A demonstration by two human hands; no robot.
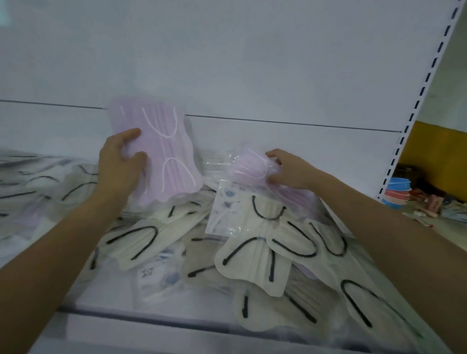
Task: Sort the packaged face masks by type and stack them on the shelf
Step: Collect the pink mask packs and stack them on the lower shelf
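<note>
My left hand (pixel 120 162) grips a pack of lilac masks with white ear loops (pixel 162 149), lifted above the heap and tilted. My right hand (pixel 288 170) pinches another clear-wrapped lilac mask pack (pixel 251 167) at the back of the pile. Below both hands a loose heap of cream masks with black ear loops (pixel 253 259) covers the white shelf (pixel 186 338). A pack of white printed masks (pixel 225 209) lies among them, with more lilac packs (pixel 297 198) under my right hand.
The shelf's white back panel (pixel 235 65) rises behind the heap. A perforated upright (pixel 416 107) bounds the right side. Beyond it, on the floor, stand stacked coloured basins (pixel 396 192) and scattered goods by a yellow wall (pixel 452 155).
</note>
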